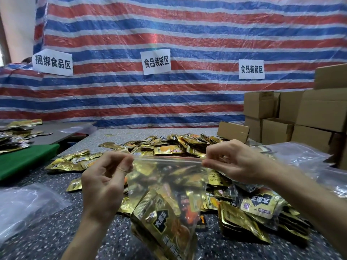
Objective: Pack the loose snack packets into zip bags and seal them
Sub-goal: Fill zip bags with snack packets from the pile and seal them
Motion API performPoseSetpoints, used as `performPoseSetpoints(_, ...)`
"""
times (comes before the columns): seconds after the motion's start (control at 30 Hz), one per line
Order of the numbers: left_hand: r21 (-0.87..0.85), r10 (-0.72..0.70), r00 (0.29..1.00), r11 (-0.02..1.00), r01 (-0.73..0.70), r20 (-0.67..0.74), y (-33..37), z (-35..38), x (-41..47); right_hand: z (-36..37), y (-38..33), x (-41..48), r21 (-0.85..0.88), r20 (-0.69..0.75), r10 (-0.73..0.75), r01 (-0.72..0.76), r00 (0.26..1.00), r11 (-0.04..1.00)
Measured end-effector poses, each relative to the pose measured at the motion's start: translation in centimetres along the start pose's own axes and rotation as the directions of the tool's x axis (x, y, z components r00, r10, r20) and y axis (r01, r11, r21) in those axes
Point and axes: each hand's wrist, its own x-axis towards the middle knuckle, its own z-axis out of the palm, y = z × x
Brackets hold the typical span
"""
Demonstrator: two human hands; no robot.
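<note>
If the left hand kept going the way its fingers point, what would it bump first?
The left hand pinches a top corner of the zip bag. Sliding on along the seal, it would probably reach the right hand first; depth is unclear.

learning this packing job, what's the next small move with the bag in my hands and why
Probably press the zip strip shut, sliding a pinch along it. The zip bag already holds gold packets, and the left hand and right hand each pinch one end of its taut top edge. Whether any of it is closed yet cannot be told.
</note>
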Motion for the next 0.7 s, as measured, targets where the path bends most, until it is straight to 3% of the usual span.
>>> performPoseSetpoints(0.1,-0.011,-0.026,1.000,1.000,0.026,-0.004,-0.3,0.2,0.0,0.2,0.2,0.0,0.047,-0.020,-0.036,0.037,0.999,0.998)
performPoseSetpoints(0.17,-0.039,-0.068,0.998,0.997,0.069,0.010,-0.7,0.4,-0.1,0.9,0.5,-0.2,0.167,-0.073,-0.023,0.035,0.997,0.985)
performPoseSetpoints(0.27,-0.154,-0.128,0.991,0.979,0.132,0.034,-0.9,0.6,-0.2,3.0,1.2,-1.0,0.467,-0.046,0.172,-0.131,0.984,0.875)
performPoseSetpoints(0.33,-0.266,-0.154,0.985,0.949,0.168,0.073,-0.6,0.9,-0.3,5.0,1.4,-1.6,0.567,0.034,0.253,-0.227,0.967,0.792)
performPoseSetpoints(0.5,-0.421,-0.182,0.972,0.878,0.228,0.148,-0.5,1.1,-0.4,8.6,0.6,-1.5,0.617,0.224,0.260,-0.342,0.940,0.708)
performPoseSetpoints(0.6,-0.444,-0.199,0.969,0.863,0.243,0.144,-0.8,0.8,-0.3,8.8,-0.2,-1.0,0.597,0.208,0.233,-0.312,0.950,0.739)
performPoseSetpoints(0.7,-0.335,-0.224,0.967,0.907,0.253,0.125,-1.2,0.9,-0.3,7.7,-0.5,-1.1,0.637,0.179,0.289,-0.335,0.940,0.694)
